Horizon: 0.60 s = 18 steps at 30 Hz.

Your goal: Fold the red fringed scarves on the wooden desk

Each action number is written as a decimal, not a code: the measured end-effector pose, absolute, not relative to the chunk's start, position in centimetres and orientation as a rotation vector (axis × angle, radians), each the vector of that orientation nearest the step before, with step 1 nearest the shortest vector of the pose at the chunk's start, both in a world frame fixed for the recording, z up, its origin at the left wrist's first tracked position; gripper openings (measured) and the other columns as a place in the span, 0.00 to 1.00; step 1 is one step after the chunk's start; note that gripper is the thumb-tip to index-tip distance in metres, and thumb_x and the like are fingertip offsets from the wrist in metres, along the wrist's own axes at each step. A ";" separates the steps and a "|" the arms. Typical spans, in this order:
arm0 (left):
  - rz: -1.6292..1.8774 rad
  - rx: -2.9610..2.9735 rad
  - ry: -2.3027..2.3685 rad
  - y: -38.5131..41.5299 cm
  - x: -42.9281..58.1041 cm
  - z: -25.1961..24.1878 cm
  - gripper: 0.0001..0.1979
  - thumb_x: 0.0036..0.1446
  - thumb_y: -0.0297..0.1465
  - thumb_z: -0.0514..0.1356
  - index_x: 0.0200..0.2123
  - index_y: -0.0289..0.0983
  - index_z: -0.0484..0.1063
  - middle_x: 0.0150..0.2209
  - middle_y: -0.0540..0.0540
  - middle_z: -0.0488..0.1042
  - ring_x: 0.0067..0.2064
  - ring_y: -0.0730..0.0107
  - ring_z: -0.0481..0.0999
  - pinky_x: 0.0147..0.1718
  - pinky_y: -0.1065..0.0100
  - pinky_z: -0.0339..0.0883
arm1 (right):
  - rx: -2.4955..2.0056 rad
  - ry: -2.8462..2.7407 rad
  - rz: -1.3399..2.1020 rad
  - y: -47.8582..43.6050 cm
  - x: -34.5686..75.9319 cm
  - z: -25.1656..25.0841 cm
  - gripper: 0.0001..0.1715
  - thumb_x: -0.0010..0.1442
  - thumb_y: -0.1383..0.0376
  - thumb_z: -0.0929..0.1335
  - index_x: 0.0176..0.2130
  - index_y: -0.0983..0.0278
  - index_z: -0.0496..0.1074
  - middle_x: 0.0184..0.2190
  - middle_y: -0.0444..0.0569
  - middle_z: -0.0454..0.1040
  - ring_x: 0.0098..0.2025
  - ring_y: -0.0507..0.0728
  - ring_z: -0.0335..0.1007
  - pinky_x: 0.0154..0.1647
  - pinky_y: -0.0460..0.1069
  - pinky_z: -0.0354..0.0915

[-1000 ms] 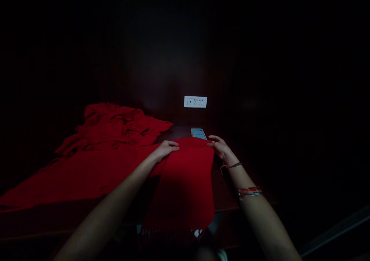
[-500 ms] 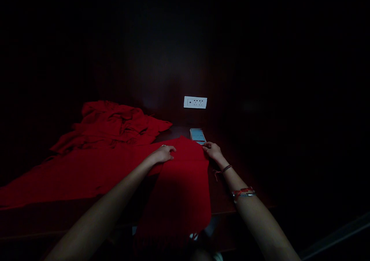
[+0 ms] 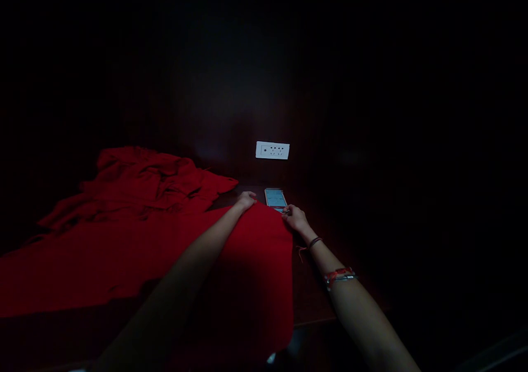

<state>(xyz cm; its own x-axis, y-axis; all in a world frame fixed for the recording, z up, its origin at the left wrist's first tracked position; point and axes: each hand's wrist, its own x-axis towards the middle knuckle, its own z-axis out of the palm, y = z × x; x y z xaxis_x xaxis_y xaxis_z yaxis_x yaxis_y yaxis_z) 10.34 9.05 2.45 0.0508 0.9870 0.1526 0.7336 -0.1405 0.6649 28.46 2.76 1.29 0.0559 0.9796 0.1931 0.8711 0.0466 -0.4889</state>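
Red cloth on a dark table, with places given relative to the phone [image 3: 275,198]. The red cloth [image 3: 266,240] lies on the near side of the phone, its far edge running up beside it; it spreads out to the left, and its near part drops past the edge of the table [image 3: 315,306]. The left hand [image 3: 246,200], left of the phone, rests at the cloth's far edge; whether its fingers grip cannot be told. The right hand [image 3: 295,218], at the phone's near right corner, has its fingers drawn together on the cloth's corner. A rumpled red heap [image 3: 144,179] lies farther left of the phone; a white socket plate [image 3: 273,150] is on the wall beyond it. Likely faults: a sideways pull by the right hand could nudge the phone, so close are the fingers; the overhanging part's weight could drag the cloth nearer if either hold slackened; poor light could hide a crease or skewed edge
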 end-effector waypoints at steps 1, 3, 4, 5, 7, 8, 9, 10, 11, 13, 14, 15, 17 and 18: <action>0.844 1.931 1.736 9.5 10.5 2.1 0.17 0.48 0.23 0.52 0.44 0.32 0.65 0.42 0.42 0.69 0.40 0.69 0.69 0.35 0.74 0.61 | -1.868 -1.856 0.271 2.8 28.5 1.3 0.12 0.50 0.67 0.61 0.38 0.62 0.63 0.32 0.46 0.71 0.31 0.50 0.66 0.27 0.41 0.58; 0.857 1.971 1.742 10.0 10.7 1.3 0.18 0.48 0.21 0.51 0.44 0.34 0.66 0.43 0.44 0.69 0.42 0.70 0.68 0.39 0.74 0.60 | -1.889 -1.882 0.225 2.8 28.6 1.3 0.14 0.50 0.70 0.60 0.39 0.62 0.63 0.32 0.47 0.70 0.32 0.51 0.66 0.29 0.43 0.58; 0.855 2.005 1.736 10.1 10.8 0.9 0.18 0.48 0.21 0.50 0.44 0.35 0.66 0.43 0.44 0.69 0.44 0.69 0.67 0.41 0.74 0.59 | -1.898 -1.896 0.203 2.7 28.5 1.4 0.15 0.50 0.71 0.59 0.39 0.61 0.64 0.33 0.47 0.70 0.33 0.52 0.66 0.30 0.44 0.58; 0.847 2.044 1.727 10.1 10.9 0.5 0.18 0.48 0.20 0.50 0.43 0.35 0.66 0.44 0.44 0.68 0.46 0.69 0.65 0.43 0.73 0.57 | -1.906 -1.907 0.187 2.6 28.4 1.6 0.16 0.50 0.72 0.59 0.40 0.61 0.64 0.35 0.48 0.69 0.35 0.53 0.65 0.33 0.45 0.58; 0.822 2.124 1.713 9.9 11.2 0.1 0.17 0.48 0.21 0.50 0.42 0.36 0.68 0.46 0.44 0.66 0.49 0.66 0.62 0.47 0.70 0.53 | -1.899 -1.957 0.112 2.0 28.1 1.9 0.18 0.50 0.73 0.59 0.41 0.60 0.65 0.41 0.50 0.66 0.42 0.55 0.62 0.38 0.47 0.57; 0.809 2.157 1.713 9.8 11.3 0.0 0.17 0.48 0.21 0.50 0.43 0.36 0.68 0.48 0.43 0.64 0.51 0.63 0.60 0.48 0.68 0.52 | -1.869 -2.012 0.049 1.7 27.9 2.1 0.19 0.50 0.72 0.59 0.42 0.59 0.64 0.44 0.51 0.63 0.45 0.56 0.59 0.41 0.48 0.56; 0.798 2.183 1.722 9.5 11.4 0.1 0.17 0.49 0.22 0.50 0.43 0.35 0.67 0.50 0.41 0.61 0.52 0.61 0.57 0.49 0.65 0.51 | -1.814 -2.091 -0.018 1.4 27.6 2.2 0.20 0.51 0.71 0.59 0.44 0.59 0.63 0.47 0.51 0.60 0.47 0.57 0.57 0.44 0.49 0.54; 0.791 2.200 1.735 9.1 11.4 0.3 0.17 0.50 0.24 0.49 0.45 0.34 0.65 0.52 0.39 0.57 0.53 0.58 0.54 0.49 0.63 0.50 | -1.742 -2.188 -0.074 1.0 27.3 2.3 0.21 0.52 0.70 0.58 0.47 0.59 0.62 0.49 0.51 0.58 0.50 0.57 0.54 0.46 0.49 0.52; 0.790 2.209 1.751 8.6 11.3 0.6 0.18 0.51 0.25 0.49 0.47 0.33 0.63 0.54 0.38 0.53 0.55 0.57 0.51 0.50 0.61 0.48 | -1.667 -2.291 -0.104 0.7 27.1 2.3 0.22 0.53 0.68 0.58 0.49 0.61 0.59 0.51 0.51 0.56 0.51 0.56 0.52 0.49 0.49 0.50; 0.786 2.269 1.768 7.0 10.7 1.1 0.20 0.54 0.29 0.47 0.51 0.33 0.58 0.57 0.38 0.44 0.57 0.55 0.45 0.50 0.59 0.46 | -1.585 -2.463 -0.037 0.2 26.7 2.0 0.26 0.56 0.62 0.57 0.53 0.65 0.54 0.53 0.53 0.53 0.54 0.56 0.46 0.53 0.49 0.45; 0.763 2.330 1.753 5.8 10.1 1.2 0.21 0.55 0.31 0.46 0.52 0.34 0.56 0.58 0.40 0.41 0.57 0.56 0.42 0.51 0.57 0.45 | -1.592 -2.520 0.039 0.0 26.5 1.7 0.29 0.56 0.58 0.55 0.55 0.67 0.51 0.55 0.54 0.51 0.56 0.56 0.42 0.54 0.50 0.43; 0.706 2.423 1.712 4.6 9.5 1.2 0.22 0.55 0.34 0.46 0.53 0.35 0.54 0.59 0.41 0.39 0.58 0.56 0.39 0.51 0.56 0.45 | -1.622 -2.558 0.119 -0.1 26.4 1.5 0.32 0.57 0.55 0.54 0.56 0.69 0.48 0.56 0.55 0.47 0.57 0.57 0.38 0.55 0.51 0.40; 0.474 2.590 1.555 2.0 8.0 0.8 0.25 0.55 0.40 0.45 0.55 0.38 0.50 0.59 0.43 0.38 0.58 0.56 0.37 0.50 0.53 0.44 | -1.709 -2.591 0.240 -0.3 26.2 1.1 0.36 0.56 0.50 0.50 0.57 0.69 0.43 0.58 0.54 0.39 0.59 0.58 0.30 0.56 0.54 0.36; 0.346 2.626 1.472 0.9 7.3 0.5 0.27 0.54 0.43 0.44 0.55 0.40 0.48 0.59 0.44 0.40 0.58 0.57 0.38 0.50 0.52 0.42 | -1.747 -2.594 0.272 -0.3 26.2 1.0 0.37 0.56 0.49 0.49 0.58 0.69 0.41 0.59 0.53 0.36 0.59 0.58 0.27 0.56 0.55 0.34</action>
<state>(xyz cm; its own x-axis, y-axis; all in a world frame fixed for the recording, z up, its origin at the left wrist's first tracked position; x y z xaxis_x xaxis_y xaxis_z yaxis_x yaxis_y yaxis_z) 7.29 0.89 0.46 0.5036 0.8520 0.1432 0.8265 -0.5234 0.2073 26.18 -0.31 1.02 -0.3806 0.9198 -0.0949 0.9195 0.3656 -0.1444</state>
